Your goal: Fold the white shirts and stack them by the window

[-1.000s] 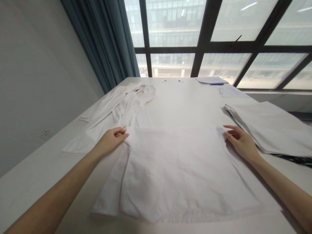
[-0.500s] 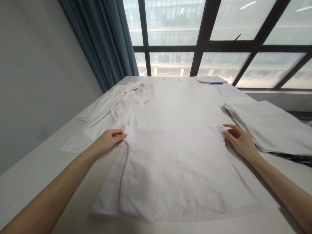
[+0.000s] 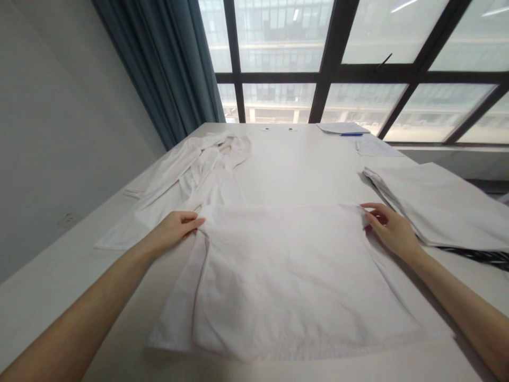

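White cloth [image 3: 294,276] lay folded on the near part of the table [image 3: 294,170], as we saw it from the head view, its straight folded edge away from us and its loose hems towards us. Beyond its far left corner the table bore a rumpled white garment [image 3: 210,164]; to the right lay a folded white stack [image 3: 445,207], with a black-and-white patterned thing [image 3: 477,257] partly showing beneath it. Near the window [image 3: 286,37], we could make out papers [image 3: 342,128] and a blue pen [image 3: 351,135] just beside them. Our left hand [image 3: 181,228] was nearly closed, thumb and fingers pinching the cloth's far left corner. Our right hand [image 3: 387,228] was half curled, with a small gap between thumb and forefinger, and its fingertips gripped the far right corner, so that we held the folded edge between both hands.
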A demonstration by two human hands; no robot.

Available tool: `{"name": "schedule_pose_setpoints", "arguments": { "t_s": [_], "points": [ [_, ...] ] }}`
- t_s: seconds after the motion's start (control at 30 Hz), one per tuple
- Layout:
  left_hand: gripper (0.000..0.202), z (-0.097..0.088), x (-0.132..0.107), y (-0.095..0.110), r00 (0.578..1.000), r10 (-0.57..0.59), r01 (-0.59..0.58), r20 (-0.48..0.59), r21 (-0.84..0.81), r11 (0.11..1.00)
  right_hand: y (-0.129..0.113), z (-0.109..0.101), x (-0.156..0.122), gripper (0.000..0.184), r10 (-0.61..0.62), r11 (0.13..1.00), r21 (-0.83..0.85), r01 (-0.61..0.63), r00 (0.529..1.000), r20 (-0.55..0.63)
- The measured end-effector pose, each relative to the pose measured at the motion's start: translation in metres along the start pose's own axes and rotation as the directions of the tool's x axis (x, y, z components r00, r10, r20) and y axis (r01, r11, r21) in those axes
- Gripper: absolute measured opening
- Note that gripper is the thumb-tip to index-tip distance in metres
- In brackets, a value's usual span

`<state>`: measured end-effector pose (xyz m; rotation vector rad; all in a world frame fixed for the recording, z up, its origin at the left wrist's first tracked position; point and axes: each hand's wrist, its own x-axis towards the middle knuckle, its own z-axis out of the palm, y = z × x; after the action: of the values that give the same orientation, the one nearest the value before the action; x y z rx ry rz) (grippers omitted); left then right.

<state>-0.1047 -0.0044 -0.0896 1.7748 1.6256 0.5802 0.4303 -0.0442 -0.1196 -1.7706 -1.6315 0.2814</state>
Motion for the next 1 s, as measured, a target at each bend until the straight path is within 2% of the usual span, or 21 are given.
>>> {"name": "schedule_pose_setpoints", "arguments": {
  "t_s": [0.13,0.27,0.47,0.63,0.73,0.83,1.0],
  "points": [
    [0.048,0.0,0.0,0.002,1.0,0.002,-0.001,-0.02,0.012,1.0,0.0,0.0,0.0,0.034,-0.011,0.999,-0.041,0.011,1.0,-0.011],
    [0.045,0.002,0.004,-0.004,1.0,-0.014,0.013,-0.016,-0.02,1.0,-0.002,-0.002,0.0,0.033,0.003,0.998,-0.062,-0.004,1.0,-0.012],
    [0.039,0.003,0.01,-0.01,0.996,-0.086,0.073,-0.039,-0.258,0.964,-0.002,-0.001,0.001,0.038,-0.028,0.999,-0.04,0.027,0.999,-0.019],
    [0.053,0.0,0.005,-0.004,0.996,-0.093,0.085,-0.016,-0.277,0.957,-0.005,0.001,-0.001,0.045,-0.014,0.999,0.042,0.013,1.0,0.017],
    [0.059,-0.001,0.002,0.0,0.997,-0.073,0.079,0.032,-0.277,0.958,-0.007,0.001,-0.002,0.045,0.002,0.993,0.117,-0.006,1.0,0.03],
    [0.06,-0.001,0.002,0.002,0.997,-0.071,0.077,0.033,-0.301,0.95,-0.006,0.002,-0.002,0.043,-0.003,0.986,0.167,-0.004,0.999,0.038],
    [0.06,-0.001,0.003,0.003,0.998,-0.065,0.061,0.002,-0.36,0.931,-0.003,0.0,0.0,0.05,-0.008,0.992,0.126,0.004,1.0,0.03]
  ]
}}
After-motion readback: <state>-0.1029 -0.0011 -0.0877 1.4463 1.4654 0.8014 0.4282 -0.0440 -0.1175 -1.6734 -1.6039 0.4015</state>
